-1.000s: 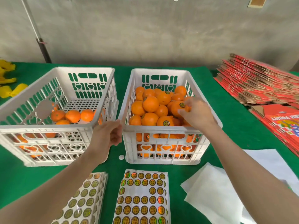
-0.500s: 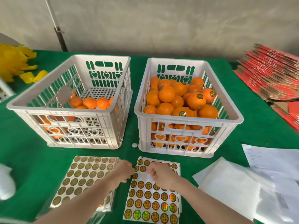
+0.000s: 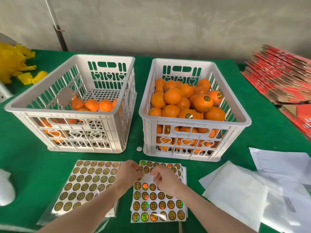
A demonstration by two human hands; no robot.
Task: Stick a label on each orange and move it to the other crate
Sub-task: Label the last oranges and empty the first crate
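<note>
Two white crates stand side by side on the green cloth. The left crate (image 3: 70, 113) holds a few oranges (image 3: 91, 105) at its bottom. In the right crate (image 3: 195, 122) oranges (image 3: 172, 95) are heaped high, several bearing round labels. In front of it lies a stack of label sheets (image 3: 158, 206) with gold and holographic round labels. Both hands are over its top rows. My left hand (image 3: 129, 174) holds the sheet's upper left part with curled fingers. My right hand (image 3: 165, 179) pinches at a label beside a bare white patch; the label itself is hidden by the fingertips.
A second label sheet (image 3: 87, 184) in clear plastic lies to the left. White papers (image 3: 235, 194) are spread at the right. Flattened red cartons (image 3: 279, 76) are stacked at the far right and yellow bags (image 3: 13, 63) at the far left. A white disc (image 3: 139, 148) lies between the crates.
My right hand left the right crate and my left hand left the gap between the crates. Both came down to the label sheet, where they have stayed for the last half second.
</note>
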